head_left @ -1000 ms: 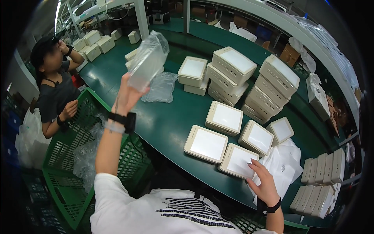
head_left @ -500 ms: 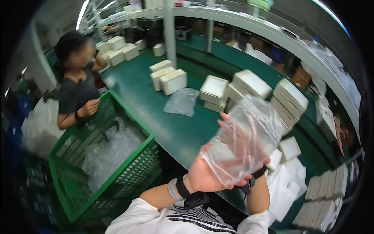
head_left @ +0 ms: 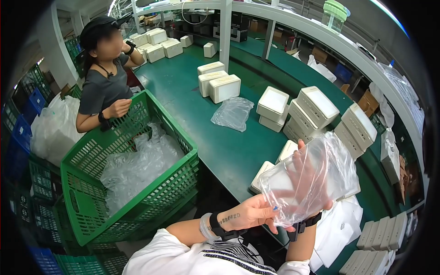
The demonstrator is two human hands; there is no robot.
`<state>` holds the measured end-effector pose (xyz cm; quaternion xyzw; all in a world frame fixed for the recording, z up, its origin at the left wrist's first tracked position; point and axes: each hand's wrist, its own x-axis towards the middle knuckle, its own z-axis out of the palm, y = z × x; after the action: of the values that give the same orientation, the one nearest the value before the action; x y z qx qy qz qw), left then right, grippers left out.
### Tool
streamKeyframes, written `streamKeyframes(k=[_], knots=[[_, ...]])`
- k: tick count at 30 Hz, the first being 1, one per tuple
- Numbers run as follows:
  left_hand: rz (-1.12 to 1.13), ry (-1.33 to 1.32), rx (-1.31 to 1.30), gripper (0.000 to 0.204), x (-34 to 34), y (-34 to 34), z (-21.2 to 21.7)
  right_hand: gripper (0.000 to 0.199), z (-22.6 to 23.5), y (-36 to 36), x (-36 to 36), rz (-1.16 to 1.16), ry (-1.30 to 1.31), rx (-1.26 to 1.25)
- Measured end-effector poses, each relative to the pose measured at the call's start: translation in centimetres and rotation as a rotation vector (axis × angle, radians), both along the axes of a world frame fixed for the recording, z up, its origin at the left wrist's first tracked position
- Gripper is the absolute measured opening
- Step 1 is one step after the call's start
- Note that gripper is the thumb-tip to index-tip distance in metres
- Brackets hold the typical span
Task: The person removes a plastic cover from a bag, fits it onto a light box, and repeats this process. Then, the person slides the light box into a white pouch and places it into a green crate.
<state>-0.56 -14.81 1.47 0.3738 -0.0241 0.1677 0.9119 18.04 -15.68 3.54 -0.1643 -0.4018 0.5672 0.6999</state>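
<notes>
I hold a clear plastic bag (head_left: 305, 176) in front of me, above the near edge of the table. My left hand (head_left: 256, 211) pinches the bag's near left edge between thumb and fingers. My right hand (head_left: 326, 201) is behind the bag, its fingers partly showing through the film as it supports the far side. White boxes lie beneath the bag, so whether anything is inside it I cannot tell. Another clear bag (head_left: 233, 113) lies flat on the green table (head_left: 183, 78), beside several white boxes (head_left: 225, 88).
To my left stands a green crate (head_left: 176, 169) with crumpled clear bags inside. Beyond it is another person (head_left: 107, 87), one hand at the crate's rim. More white boxes (head_left: 316, 107) are stacked ahead, with others (head_left: 378, 236) at the right. A metal post (head_left: 225, 36) rises from the table.
The view has shifted, so the table and crate appear further right and the boxes sharper. My left hand, earlier spread against the bag, now pinches its near edge.
</notes>
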Motion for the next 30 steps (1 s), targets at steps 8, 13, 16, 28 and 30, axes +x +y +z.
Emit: streamKeyframes(k=[8, 13, 16, 28, 30], knots=[[0.115, 0.123, 0.113, 0.04, -0.4, -0.5, 0.1, 0.129, -0.1, 1.0, -1.0, 0.099, 0.034, 0.271], [0.292, 0.079, -0.001, 0.024, -1.4, -1.1, -0.8, 0.124, -1.7, 0.1, -4.4, 0.362, -0.017, -0.02], [0.442, 0.125, -0.07, 0.019, -1.7, -1.3, -1.4, 0.123, -1.7, 0.0, -4.7, 0.391, -0.15, 0.013], [0.485, 0.131, -0.091, 0.049, -2.5, -0.9, -4.6, 0.134, -4.4, -0.5, -2.2, 0.531, -0.607, -0.079], [0.53, 0.167, -0.064, 0.058, -2.7, -0.9, -4.7, 0.135, -4.3, -0.8, -1.6, 0.581, -0.859, -0.051]])
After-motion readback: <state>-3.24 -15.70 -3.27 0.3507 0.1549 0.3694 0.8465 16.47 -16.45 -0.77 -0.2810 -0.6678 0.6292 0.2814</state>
